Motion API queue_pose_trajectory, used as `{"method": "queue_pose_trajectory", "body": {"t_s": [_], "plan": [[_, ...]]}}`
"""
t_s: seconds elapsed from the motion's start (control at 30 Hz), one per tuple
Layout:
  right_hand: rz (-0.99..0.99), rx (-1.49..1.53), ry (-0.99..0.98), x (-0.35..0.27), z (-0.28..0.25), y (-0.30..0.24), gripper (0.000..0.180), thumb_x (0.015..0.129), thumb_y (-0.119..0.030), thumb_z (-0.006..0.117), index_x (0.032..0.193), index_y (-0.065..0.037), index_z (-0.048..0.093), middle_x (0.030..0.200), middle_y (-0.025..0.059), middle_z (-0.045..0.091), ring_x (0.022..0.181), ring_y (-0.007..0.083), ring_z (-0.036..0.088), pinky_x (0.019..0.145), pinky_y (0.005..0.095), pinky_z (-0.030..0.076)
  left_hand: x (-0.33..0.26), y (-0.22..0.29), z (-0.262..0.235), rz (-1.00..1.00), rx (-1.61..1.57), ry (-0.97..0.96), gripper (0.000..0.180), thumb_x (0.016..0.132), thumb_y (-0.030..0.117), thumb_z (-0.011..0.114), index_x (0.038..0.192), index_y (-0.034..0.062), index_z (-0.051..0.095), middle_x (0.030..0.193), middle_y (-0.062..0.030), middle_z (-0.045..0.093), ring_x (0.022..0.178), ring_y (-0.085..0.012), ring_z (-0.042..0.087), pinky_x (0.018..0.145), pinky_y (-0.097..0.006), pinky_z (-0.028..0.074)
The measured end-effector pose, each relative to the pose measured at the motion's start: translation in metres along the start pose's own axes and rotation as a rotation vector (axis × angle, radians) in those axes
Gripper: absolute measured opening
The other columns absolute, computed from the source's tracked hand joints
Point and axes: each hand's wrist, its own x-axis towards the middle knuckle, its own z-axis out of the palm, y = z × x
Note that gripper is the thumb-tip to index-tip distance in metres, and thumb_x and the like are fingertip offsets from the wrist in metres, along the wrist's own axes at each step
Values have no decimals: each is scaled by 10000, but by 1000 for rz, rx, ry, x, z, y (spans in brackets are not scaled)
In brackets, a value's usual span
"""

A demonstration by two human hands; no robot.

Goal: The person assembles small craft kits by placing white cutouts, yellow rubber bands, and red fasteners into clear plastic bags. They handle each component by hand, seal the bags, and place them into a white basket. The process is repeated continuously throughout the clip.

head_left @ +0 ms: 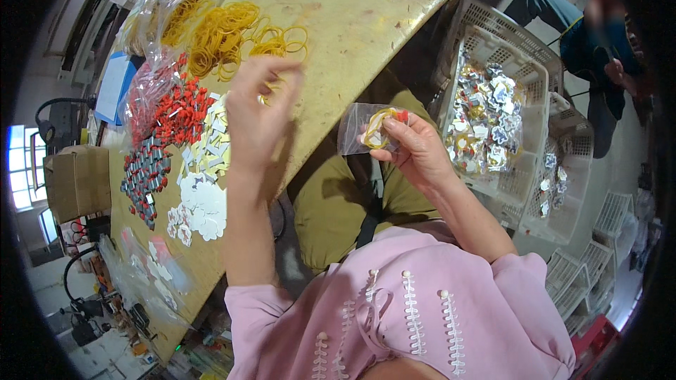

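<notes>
My right hand (415, 144) is closed, pinching a small clear plastic bag (350, 130) above my lap. A yellow rubber band (376, 129) and a small red piece (401, 116) show between its fingers and thumb; whether they lie inside the bag or against it I cannot tell. Over the table, my left hand (260, 102) is smeared by motion, just in front of a pile of yellow rubber bands (227, 36). A bit of yellow shows between its fingers, but whether it holds that is unclear.
On the table (352, 21) lie heaps of red pieces (182, 109), grey-and-red pieces (146, 172), pale strips (211, 144) and white scalloped cutouts (203, 204). Plastic crates (524, 60) with filled small bags (486, 116) stand at the right. Another person (609, 46) is beyond them.
</notes>
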Motion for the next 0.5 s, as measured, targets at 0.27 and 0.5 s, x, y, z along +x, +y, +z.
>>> {"method": "queue_pose_trajectory", "body": {"t_s": [0.27,0.5], "plan": [[31,-74,-35,-6,14,6,250,997,-201,584,1168,-23,618,1076,99,700,921,150,701,724,282,637,-74,-12,16,113,-194,-223,185,743,31,762,922,67,731,1025,-82,677,979,-244,611,883,-352,471],[1,-144,-22,-9,17,17,253,996,-201,594,1165,-14,614,1066,83,695,902,141,699,727,288,635,-79,-6,23,115,-63,-156,179,732,71,789,897,61,719,983,-91,689,938,-262,632,830,-360,495]]}}
